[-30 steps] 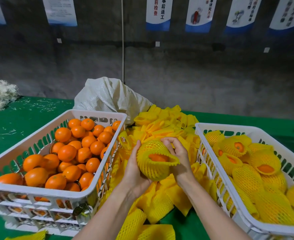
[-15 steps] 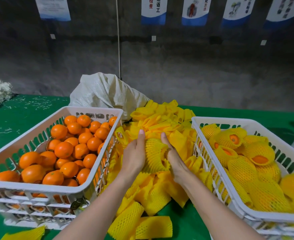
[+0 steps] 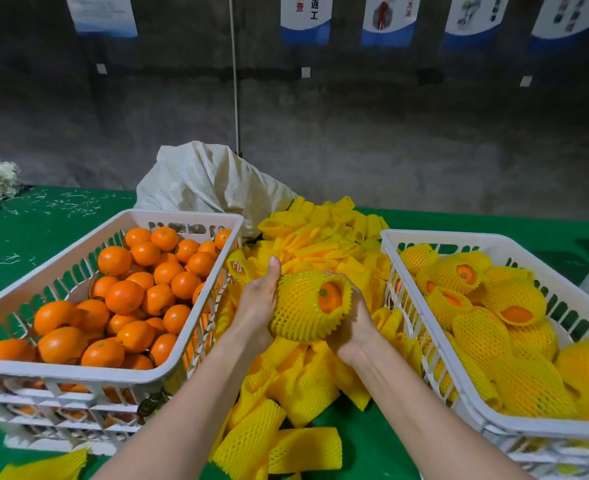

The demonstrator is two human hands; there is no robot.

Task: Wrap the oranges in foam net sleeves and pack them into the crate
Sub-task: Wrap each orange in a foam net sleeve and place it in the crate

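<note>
Now | signs: wall posters (image 3: pixel 305 15), only 返工 legible, rest blurred | left hand (image 3: pixel 256 306) cups sleeved orange (image 3: pixel 303 313) from its left, thumb up | right hand (image 3: pixel 353 327) curls round its right side | orange held over loose foam sleeves (image 3: pixel 307 379), between left crate (image 3: pixel 182 215) and right crate (image 3: pixel 459 236)

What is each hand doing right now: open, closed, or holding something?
Left hand: holds the sleeved orange, cupping its left side.
Right hand: holds the same sleeved orange, fingers curled round its right side.
</note>
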